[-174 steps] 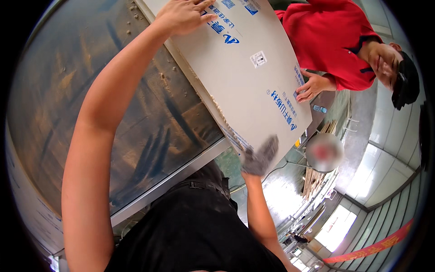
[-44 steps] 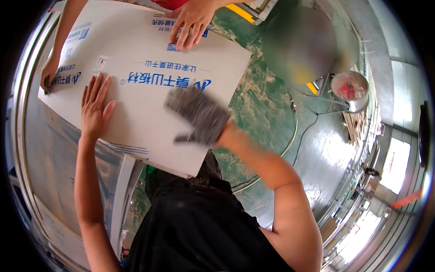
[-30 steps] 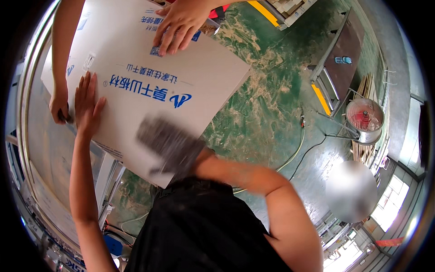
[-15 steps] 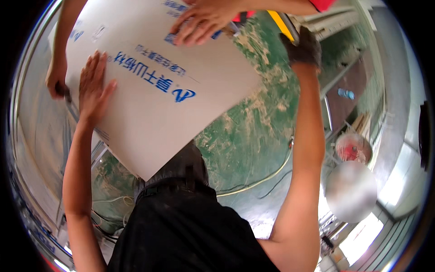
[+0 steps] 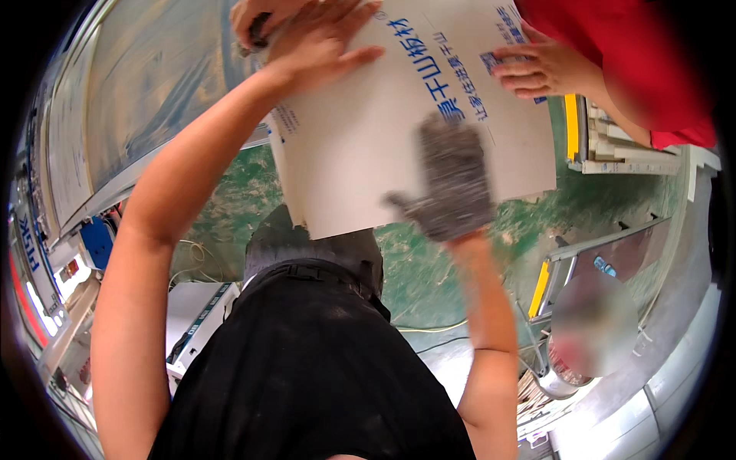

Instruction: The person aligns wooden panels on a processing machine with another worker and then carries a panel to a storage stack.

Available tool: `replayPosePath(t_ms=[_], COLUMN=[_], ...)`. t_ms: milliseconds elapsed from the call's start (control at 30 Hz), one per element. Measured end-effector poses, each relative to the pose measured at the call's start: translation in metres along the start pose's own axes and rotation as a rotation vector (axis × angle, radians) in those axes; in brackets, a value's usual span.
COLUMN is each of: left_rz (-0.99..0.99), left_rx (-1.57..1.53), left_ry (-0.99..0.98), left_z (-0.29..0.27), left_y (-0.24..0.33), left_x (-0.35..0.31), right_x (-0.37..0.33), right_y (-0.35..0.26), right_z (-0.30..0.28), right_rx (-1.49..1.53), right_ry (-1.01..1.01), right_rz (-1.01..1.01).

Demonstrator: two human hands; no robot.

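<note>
A large pale board (image 5: 368, 146) with blue printing lies in front of me, its near corner by my legs. My left hand (image 5: 318, 42), bare, rests on its far left part with the fingers spread. My right hand (image 5: 454, 180), in a grey work glove, is over the board's near right part, thumb held out and fingers extended. It is smeared by motion, so I cannot tell whether it touches the surface. Neither hand holds anything. A co-worker's hand (image 5: 548, 67) lies on the board's right part. Beyond my left hand, another person's hand (image 5: 264, 19) grips something small and dark.
A person in a red sleeve (image 5: 644, 69) stands at the far right. Next to them is a stack of pale strips (image 5: 629, 153) beside a yellow edge. A film-covered panel (image 5: 153, 84) stretches across the far left. The green floor (image 5: 429, 284) is dusty, with a cable on it.
My gloved right hand has come from beside the yellow-edged object to over the board. My left hand and the board appear farther right and turned in view. The co-worker's hand also appears farther right.
</note>
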State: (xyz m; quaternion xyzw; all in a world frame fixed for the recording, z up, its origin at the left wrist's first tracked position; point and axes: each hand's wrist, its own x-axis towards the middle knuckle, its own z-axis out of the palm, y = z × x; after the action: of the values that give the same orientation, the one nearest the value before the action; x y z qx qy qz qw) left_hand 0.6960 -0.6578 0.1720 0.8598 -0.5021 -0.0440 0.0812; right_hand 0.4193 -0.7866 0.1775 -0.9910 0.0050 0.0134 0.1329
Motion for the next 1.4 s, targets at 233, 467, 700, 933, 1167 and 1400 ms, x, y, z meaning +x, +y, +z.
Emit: replayPosePath(t_ms=[233,467,700,933,1167,1400], left_rz=[0.172,-0.227,-1.048,-1.717,-1.773,-1.564], left_rx=[-0.009,-1.060,-1.487,-1.298,-1.256,-1.225], left_ry=[0.282,0.699,0.793,0.665,0.258,0.060], left_z=[0.012,-0.016,0.098,0.158,0.216,0.236], left_y=[-0.018,-0.069,-0.060,0.119,0.273,0.322], left_x=[-0.007,-0.200,-0.542,-0.713,-0.593,-0.510], right_x=[0.044,0.046,0.133,0.165,-0.003,0.160], right_y=[-0.283,-0.160,-0.065,-0.062,-0.093,-0.079], right_z=[0.106,0.000,-0.008,-0.004,0.000,-0.052], right_rx=[0.639,0.333,-0.088,-0.093,0.581,0.168], right_ry=[-0.352,-0.126,0.105,-0.026,-0.990,-0.058], right_rz=[-0.734,-0.673,-0.544,-0.845,-1.095,-0.976])
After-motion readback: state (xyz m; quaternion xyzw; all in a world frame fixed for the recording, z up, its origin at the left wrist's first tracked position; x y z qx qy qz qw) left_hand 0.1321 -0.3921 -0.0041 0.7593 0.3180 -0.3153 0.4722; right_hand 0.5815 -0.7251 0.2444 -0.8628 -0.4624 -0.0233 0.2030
